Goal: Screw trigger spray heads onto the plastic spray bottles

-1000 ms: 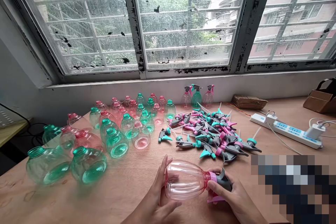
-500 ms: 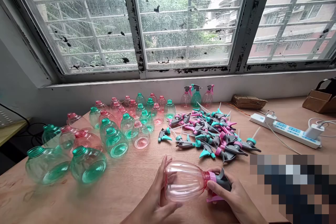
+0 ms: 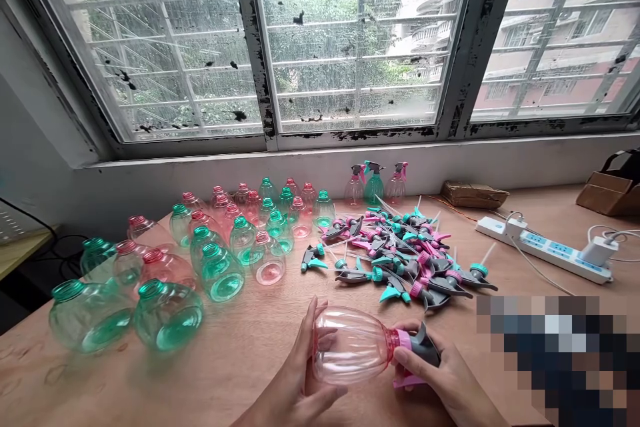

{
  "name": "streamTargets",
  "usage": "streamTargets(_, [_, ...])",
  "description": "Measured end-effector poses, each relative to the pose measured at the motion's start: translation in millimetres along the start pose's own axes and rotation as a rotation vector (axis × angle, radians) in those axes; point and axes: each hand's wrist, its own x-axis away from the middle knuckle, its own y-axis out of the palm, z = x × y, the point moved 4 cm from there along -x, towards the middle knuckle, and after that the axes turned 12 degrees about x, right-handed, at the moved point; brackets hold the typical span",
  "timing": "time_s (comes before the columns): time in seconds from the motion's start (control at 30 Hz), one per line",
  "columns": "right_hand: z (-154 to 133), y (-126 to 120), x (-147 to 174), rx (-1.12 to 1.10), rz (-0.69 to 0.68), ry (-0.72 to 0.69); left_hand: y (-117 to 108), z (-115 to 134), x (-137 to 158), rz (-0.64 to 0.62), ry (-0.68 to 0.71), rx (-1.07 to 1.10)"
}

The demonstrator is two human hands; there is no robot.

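Note:
A clear pink spray bottle (image 3: 350, 345) lies sideways in the air between my hands, close to the front of the table. My left hand (image 3: 305, 373) cups its base, with fingers behind and thumb below. At the neck, my right hand (image 3: 435, 370) grips the trigger spray head (image 3: 425, 345), which is grey with a pink collar and pink trigger. The collar sits against the bottle's neck; how tightly it is screwed on I cannot tell. Beyond my hands lies a heap of loose spray heads (image 3: 400, 253), grey with pink or teal parts.
Several open green bottles (image 3: 167, 317) and pink bottles (image 3: 270, 260) stand at the left. Three bottles with spray heads (image 3: 374, 185) stand by the wall. A white power strip (image 3: 545, 250) with cables, a brown package (image 3: 474, 194) and a cardboard box (image 3: 610, 190) are at the right.
Almost nothing differs. Both hands keep their hold on the bottle and spray head, with at most a very slight shift of the bottle.

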Motion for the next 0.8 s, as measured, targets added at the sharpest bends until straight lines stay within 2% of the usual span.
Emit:
streamTargets(0.17, [-1.4, 0.2, 0.0, 0.004, 0.004, 0.004, 2.3, 9.5, 0.5, 0.048, -0.063, 0.029])
streamTargets(0.3, [-0.5, 0.2, -0.7, -0.007, -0.009, 0.006, 3.2, 10.7, 1.0, -0.016, 0.006, 0.062])
streamTargets(0.4, [0.5, -0.1, -1.3, -0.006, -0.011, -0.002, 2.8, 8.9, 1.6, 0.034, -0.059, 0.055])
streamTargets(0.53, [1.3, -0.3, -1.4, 0.007, -0.013, -0.017, 4.4, 10.4, 1.9, 0.06, -0.026, 0.042])
streamTargets(0.8, [-1.4, 1.5, -0.7, -0.018, -0.025, -0.003, 2.2, 7.8, 1.0, 0.017, -0.066, 0.064])
